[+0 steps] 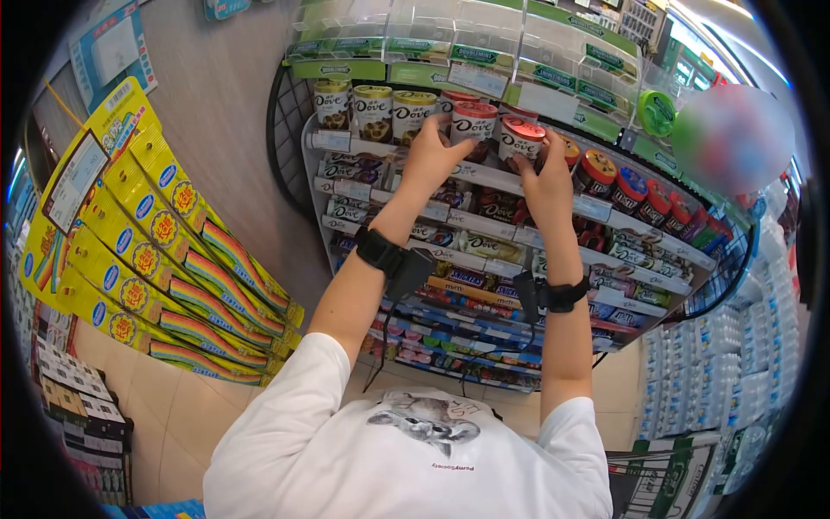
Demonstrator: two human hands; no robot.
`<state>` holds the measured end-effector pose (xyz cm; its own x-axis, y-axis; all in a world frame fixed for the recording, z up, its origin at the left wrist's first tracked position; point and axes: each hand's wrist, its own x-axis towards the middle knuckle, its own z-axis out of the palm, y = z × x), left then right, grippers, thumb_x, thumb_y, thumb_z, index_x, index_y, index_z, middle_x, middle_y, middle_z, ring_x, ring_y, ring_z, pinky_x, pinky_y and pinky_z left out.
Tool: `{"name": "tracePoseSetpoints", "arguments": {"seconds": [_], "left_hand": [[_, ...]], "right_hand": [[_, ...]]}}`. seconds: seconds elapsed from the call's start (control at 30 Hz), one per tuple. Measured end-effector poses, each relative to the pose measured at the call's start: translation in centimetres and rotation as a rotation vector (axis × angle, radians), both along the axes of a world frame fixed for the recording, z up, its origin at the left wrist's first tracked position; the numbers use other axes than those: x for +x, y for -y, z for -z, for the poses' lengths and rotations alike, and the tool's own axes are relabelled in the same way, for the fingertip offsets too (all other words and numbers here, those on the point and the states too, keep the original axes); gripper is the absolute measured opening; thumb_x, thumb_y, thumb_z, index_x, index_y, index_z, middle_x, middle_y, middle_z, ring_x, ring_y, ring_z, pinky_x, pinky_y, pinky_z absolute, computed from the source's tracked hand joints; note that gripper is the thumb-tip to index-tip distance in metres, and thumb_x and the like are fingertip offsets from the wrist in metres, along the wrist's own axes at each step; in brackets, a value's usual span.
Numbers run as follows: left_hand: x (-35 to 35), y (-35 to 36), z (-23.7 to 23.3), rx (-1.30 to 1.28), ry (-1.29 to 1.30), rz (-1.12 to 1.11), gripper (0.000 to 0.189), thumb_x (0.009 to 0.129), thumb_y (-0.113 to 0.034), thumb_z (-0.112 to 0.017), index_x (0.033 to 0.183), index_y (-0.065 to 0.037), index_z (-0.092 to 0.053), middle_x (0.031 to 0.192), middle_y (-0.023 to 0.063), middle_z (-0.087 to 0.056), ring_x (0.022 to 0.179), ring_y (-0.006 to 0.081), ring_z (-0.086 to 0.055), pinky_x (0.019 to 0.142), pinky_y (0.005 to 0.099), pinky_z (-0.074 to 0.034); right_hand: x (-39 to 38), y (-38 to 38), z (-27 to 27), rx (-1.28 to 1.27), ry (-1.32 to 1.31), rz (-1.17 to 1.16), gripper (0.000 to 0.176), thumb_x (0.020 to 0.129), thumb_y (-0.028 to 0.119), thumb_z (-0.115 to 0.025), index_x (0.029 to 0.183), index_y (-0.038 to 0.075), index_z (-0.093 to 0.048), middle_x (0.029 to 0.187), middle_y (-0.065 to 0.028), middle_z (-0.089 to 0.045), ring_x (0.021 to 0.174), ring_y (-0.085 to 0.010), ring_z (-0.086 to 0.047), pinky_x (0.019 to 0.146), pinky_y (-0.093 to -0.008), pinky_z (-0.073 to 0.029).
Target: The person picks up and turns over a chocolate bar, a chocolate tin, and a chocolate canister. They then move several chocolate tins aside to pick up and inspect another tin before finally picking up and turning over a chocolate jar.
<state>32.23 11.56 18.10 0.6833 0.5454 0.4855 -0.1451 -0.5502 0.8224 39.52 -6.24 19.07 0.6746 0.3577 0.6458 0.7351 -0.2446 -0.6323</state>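
Both hands reach to the upper product shelf of a store rack. My left hand (433,157) has its fingers around the lower left side of a red-lidded Dove cup (473,124). My right hand (548,180) grips a second red-lidded Dove cup (521,138), thumb on its front and fingers at its right side. This cup is slightly tilted. More red-lidded cups stand partly hidden behind these two. Left of them is a row of Dove cups with yellow-green lids (373,112).
M&M's tubs (596,170) stand to the right on the same shelf. Lower shelves (484,246) hold packaged sweets. Yellow hanging candy strips (143,225) are at the left, stacked bottles (718,363) at the right. A blurred round object (733,138) is at the upper right.
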Motion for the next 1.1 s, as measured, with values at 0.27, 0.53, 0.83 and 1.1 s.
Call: {"name": "tracePoseSetpoints", "arguments": {"seconds": [0.27, 0.53, 0.83, 1.1], "left_hand": [[1.3, -0.3, -0.5, -0.024, -0.014, 0.031, 0.066, 0.068, -0.036, -0.079, 0.114, 0.006, -0.056, 0.067, 0.0002, -0.050, 0.062, 0.0098, -0.048, 0.055, 0.0270, -0.039], [-1.3, 1.9, -1.1, 0.143, 0.259, 0.087, 0.043, 0.073, -0.027, -0.078, 0.103, -0.004, -0.060, 0.068, -0.0006, -0.050, 0.062, 0.0104, -0.048, 0.054, 0.0269, -0.040], [-10.5, 3.3, -1.9, -1.649, 0.973, 1.172, 0.040, 0.080, -0.048, -0.065, 0.075, -0.010, -0.051, 0.060, -0.0066, -0.033, 0.058, 0.0065, -0.040, 0.051, 0.0201, -0.033], [-11.5, 1.9, 0.8, -1.871, 1.086, 1.134, 0.051, 0.075, -0.051, -0.068, 0.063, -0.010, -0.040, 0.058, -0.0042, -0.036, 0.056, 0.0086, -0.040, 0.052, 0.0225, -0.034]], "right_hand": [[0.2, -0.3, 0.5, -0.007, 0.375, 0.221, 0.057, 0.080, 0.013, -0.065, 0.131, 0.005, -0.040, 0.119, -0.0206, -0.048, 0.108, -0.0392, -0.049, 0.089, -0.0437, -0.043], [-2.0, 1.1, 0.1, 0.093, 0.424, 0.183, 0.054, 0.081, 0.011, -0.065, 0.128, 0.004, -0.042, 0.113, -0.0161, -0.045, 0.109, -0.0318, -0.046, 0.091, -0.0398, -0.040], [-8.2, 3.3, 2.6, 0.346, 0.006, 0.015, 0.043, 0.086, 0.012, -0.058, 0.127, 0.008, -0.044, 0.114, -0.0089, -0.049, 0.106, -0.0196, -0.049, 0.089, -0.0350, -0.038], [-9.5, 3.5, 4.9, 0.390, -0.135, -0.078, 0.041, 0.087, 0.011, -0.057, 0.126, 0.010, -0.045, 0.109, -0.0059, -0.052, 0.104, -0.0174, -0.050, 0.088, -0.0342, -0.039]]}}
